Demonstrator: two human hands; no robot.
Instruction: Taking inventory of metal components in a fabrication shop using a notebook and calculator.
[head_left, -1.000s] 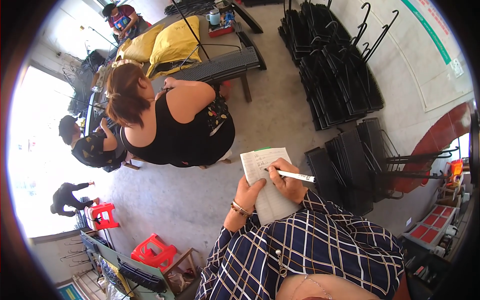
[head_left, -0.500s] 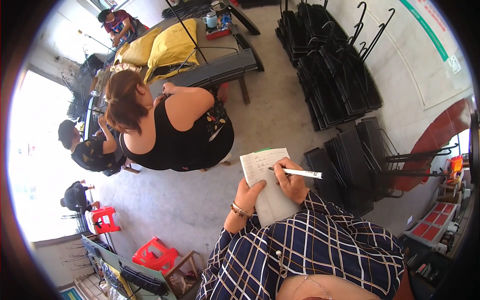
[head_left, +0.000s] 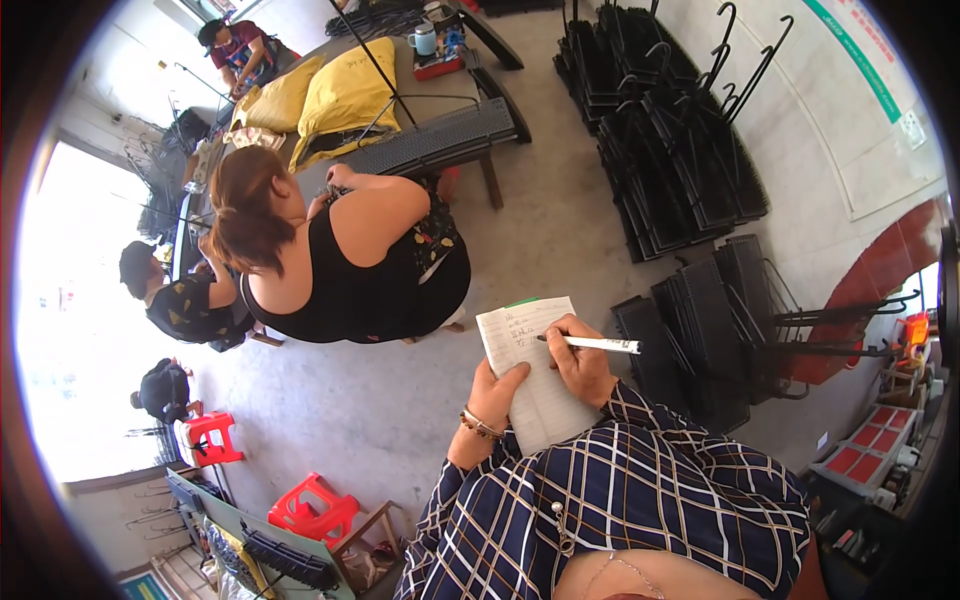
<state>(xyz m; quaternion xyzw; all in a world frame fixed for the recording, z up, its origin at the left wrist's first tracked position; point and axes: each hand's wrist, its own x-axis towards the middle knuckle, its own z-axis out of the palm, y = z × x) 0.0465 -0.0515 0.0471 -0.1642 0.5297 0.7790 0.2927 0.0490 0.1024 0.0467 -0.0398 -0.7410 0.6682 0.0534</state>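
Observation:
A lined notepad (head_left: 545, 400) with some handwriting near its top is held up in front of my chest. My left hand (head_left: 494, 390) grips its left edge, thumb on the page and the other fingers hidden behind. Between the fingers of my right hand (head_left: 582, 368) is a white pen (head_left: 608, 345), its dark tip on or just above the page below the written lines. The right hand rests against the pad's right side. A strip of green shows behind the pad's top edge.
Ahead to the left, a person in a black top (head_left: 350, 270) sits at a work table (head_left: 440, 92) bearing yellow sacks (head_left: 350, 90). Black racks with hooks (head_left: 680, 140) stand stacked along the right wall. A red stool (head_left: 315, 508) is at lower left. Other people work farther off.
A little more writing shows on the page near the pen tip. The pad and both hands have shifted very slightly left. At far left, the distant crouching person has moved a little.

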